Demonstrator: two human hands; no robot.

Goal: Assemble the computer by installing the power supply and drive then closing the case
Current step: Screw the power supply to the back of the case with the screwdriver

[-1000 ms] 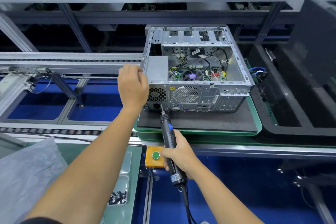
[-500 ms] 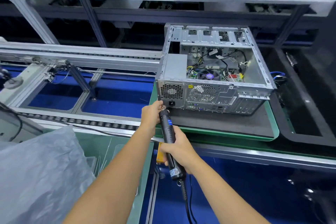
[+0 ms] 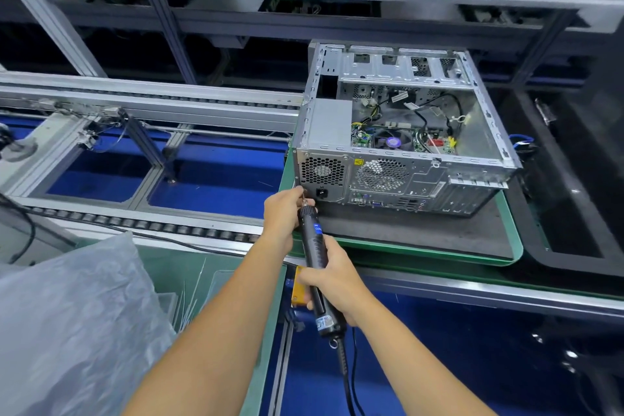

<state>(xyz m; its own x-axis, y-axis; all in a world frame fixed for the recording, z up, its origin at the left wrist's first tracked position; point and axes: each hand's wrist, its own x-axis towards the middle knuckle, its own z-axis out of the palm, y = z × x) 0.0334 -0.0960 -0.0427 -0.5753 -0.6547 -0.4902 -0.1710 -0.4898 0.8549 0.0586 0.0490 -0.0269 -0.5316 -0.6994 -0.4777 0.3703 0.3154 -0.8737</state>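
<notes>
The open metal computer case (image 3: pixel 479 132) lies on its side on a dark mat atop a green pallet (image 3: pixel 506 246). The grey power supply (image 3: pixel 329 125) sits in its left rear corner, its vent and socket facing me. My right hand (image 3: pixel 332 284) grips the black electric screwdriver (image 3: pixel 314 246), whose tip points at the case's lower left rear corner. My left hand (image 3: pixel 282 213) pinches the driver's bit end right at that corner; whether a screw is between the fingers is hidden.
A roller conveyor frame (image 3: pixel 148 118) runs left of the case over blue flooring. A crumpled plastic bag (image 3: pixel 67 321) lies at lower left. An orange button box (image 3: pixel 299 285) sits behind the screwdriver. A black foam tray (image 3: pixel 574 199) stands at right.
My left hand came off the top left of the case and dropped to the screwdriver's tip. The view shifted, so the case now sits further right.
</notes>
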